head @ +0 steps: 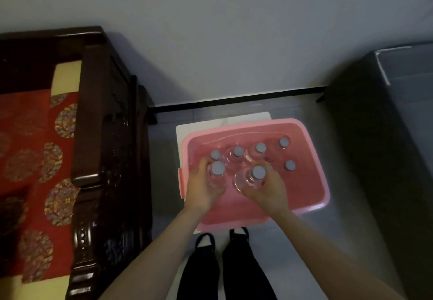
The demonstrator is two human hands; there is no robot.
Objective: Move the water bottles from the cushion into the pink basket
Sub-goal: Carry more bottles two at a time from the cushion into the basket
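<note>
A pink basket [314, 196] stands on the floor in front of me. Several clear water bottles with grey caps stand upright along its far side, one of them at the far right [284, 142]. My left hand [202, 188] grips a water bottle [218, 168] over the basket's left part. Beside it, my right hand [269, 190] grips another water bottle [258, 172] near the middle. Both held bottles are upright and inside the basket walls. The red patterned cushion [35, 159] lies at the left on a dark wooden seat, and I see no bottles on its visible part.
The carved dark wooden armrest [103, 159] stands between cushion and basket. A white board [187, 128] lies under the basket. A dark grey block [386, 135] sits at the right. My feet in dark shoes [222, 238] are just before the basket. A grey wall is behind.
</note>
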